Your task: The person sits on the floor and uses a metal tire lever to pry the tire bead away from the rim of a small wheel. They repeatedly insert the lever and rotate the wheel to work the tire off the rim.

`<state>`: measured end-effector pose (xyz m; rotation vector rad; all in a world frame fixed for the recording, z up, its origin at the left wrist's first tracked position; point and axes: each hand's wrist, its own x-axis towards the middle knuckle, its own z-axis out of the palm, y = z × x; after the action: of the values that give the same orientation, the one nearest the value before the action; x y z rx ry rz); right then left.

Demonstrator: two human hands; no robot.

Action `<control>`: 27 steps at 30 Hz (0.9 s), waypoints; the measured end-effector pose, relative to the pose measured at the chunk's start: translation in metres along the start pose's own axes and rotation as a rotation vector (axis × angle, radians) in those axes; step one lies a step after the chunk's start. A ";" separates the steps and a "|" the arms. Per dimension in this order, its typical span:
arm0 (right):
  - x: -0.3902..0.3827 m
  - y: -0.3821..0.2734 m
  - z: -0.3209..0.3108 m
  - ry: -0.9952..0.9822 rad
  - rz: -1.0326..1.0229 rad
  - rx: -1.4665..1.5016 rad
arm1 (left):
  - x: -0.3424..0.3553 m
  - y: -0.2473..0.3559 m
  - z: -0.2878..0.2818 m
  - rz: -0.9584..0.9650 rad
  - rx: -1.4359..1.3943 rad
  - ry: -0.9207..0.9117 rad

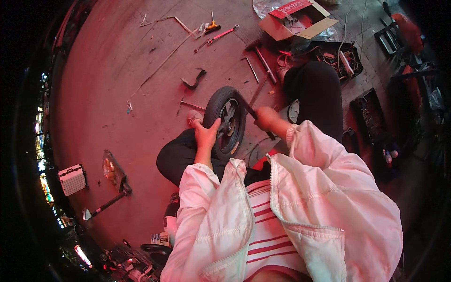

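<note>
A small wheel [213,110] with a black tyre and spoked black rim stands tilted between my bent legs. My left hand [206,134] grips the tyre on its left lower side, thumb pressed against the tyre. My right hand [267,120] is wrapped round a dark, flat bar tool [246,104], slightly blurred, whose upper end reaches the wheel's upper right edge. Just right of the wheel, behind my right hand, a pale round-ended object [292,110] is partly hidden by my hand and leg.
Around me lie wrenches [223,35], a hammer-like tool [268,66], a black bracket [192,80], an open cardboard box [296,21], black trays of parts [369,115], a silver case [70,178] and a metal stand [112,174]. Scooter parts [136,258] crowd the lower left.
</note>
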<state>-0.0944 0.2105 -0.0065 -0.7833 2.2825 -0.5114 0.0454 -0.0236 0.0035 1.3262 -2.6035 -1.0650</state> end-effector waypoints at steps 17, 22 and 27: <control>-0.043 0.015 -0.031 0.326 0.049 0.299 | -0.024 0.011 -0.002 0.251 -0.115 0.249; -0.042 0.017 -0.037 0.347 0.064 0.334 | -0.029 0.033 -0.012 0.319 -0.301 0.271; -0.043 0.008 -0.040 0.322 0.110 0.313 | -0.035 0.036 -0.012 0.381 -0.208 0.340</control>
<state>-0.0999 0.2504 0.0368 -0.4424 2.4325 -0.9729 0.0461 0.0096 0.0435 0.8343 -2.2923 -0.9212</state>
